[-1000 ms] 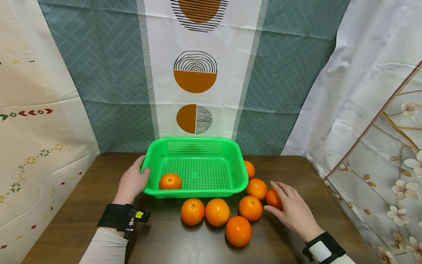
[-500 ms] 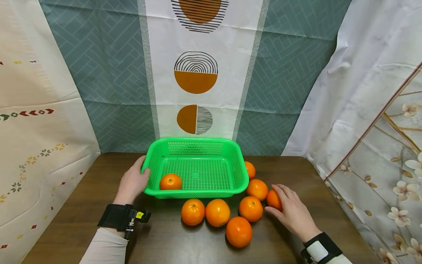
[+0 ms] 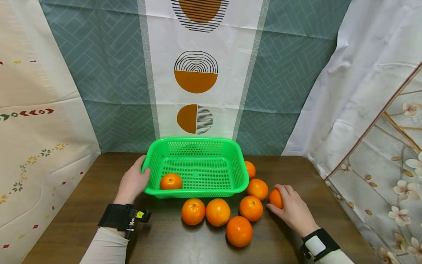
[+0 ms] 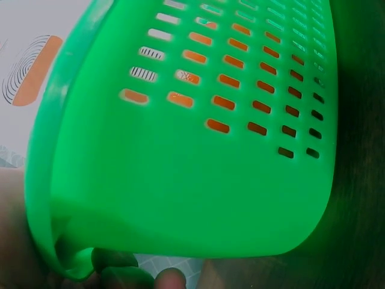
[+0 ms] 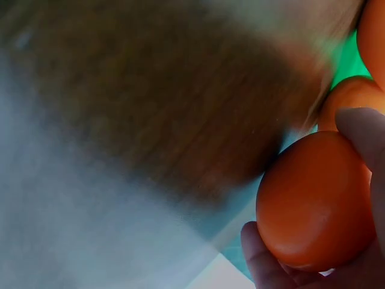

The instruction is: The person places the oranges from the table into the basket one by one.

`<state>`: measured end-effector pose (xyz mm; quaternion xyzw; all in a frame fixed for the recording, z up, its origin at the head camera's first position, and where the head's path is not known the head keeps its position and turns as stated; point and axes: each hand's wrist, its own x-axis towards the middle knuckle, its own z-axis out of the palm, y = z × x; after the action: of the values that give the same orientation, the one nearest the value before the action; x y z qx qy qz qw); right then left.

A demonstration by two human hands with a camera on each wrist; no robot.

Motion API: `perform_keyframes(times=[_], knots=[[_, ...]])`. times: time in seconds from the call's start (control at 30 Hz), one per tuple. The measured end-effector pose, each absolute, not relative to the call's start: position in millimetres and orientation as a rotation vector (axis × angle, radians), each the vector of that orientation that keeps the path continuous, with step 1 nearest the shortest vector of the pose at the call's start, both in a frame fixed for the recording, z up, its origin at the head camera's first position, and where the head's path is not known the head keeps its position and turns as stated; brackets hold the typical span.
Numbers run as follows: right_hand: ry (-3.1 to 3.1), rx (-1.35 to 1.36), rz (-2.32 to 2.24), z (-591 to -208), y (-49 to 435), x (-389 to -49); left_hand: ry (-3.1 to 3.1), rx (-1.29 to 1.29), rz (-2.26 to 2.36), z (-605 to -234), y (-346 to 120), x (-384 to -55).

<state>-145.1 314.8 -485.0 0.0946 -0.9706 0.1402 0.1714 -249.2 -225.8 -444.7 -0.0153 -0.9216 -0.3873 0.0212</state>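
A green plastic basket (image 3: pixel 197 192) with perforated walls stands at the back of the table, one orange (image 3: pixel 171 181) lying inside near its front left. My left hand (image 3: pixel 133 181) grips the basket's left rim, thumb on the inner side; the left wrist view shows that basket wall (image 4: pixel 180 198) up close. At the right, my right hand (image 3: pixel 293 211) holds an orange (image 3: pixel 276 198) between thumb and fingers. In the right wrist view this orange (image 5: pixel 316 201) sits against the palm side, with the thumb (image 5: pixel 361 132) on one side and fingertips on the other.
Several more oranges lie on the dark wooden table (image 3: pixel 184 247): a pair (image 3: pixel 193 211) before the basket, one nearest the front (image 3: pixel 239 231), others (image 3: pixel 257 189) along the basket's right side. Patterned cloths (image 3: pixel 277 73) hang behind and at both sides.
My right hand has closed in around the orange and shifted it slightly right, away from the neighbouring orange. The left hand and basket stay in place.
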Motion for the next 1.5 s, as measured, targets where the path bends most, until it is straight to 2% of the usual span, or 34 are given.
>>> perform_keyframes(times=[0.53, 1.03, 1.5], knots=[[-2.78, 0.215, 0.44, -481.7, 319.8, -148.6, -2.854, -0.031, -1.192, -443.9, -221.5, -250.3], [-2.674, 0.318, 0.51, -430.7, 287.5, -163.8, -2.849, -0.037, -1.187, -443.6, -221.2, -250.0], [-2.688, 0.349, 0.516, -423.3, 269.4, -171.5, -2.848, -0.044, -1.173, -447.0, -224.1, -248.4]])
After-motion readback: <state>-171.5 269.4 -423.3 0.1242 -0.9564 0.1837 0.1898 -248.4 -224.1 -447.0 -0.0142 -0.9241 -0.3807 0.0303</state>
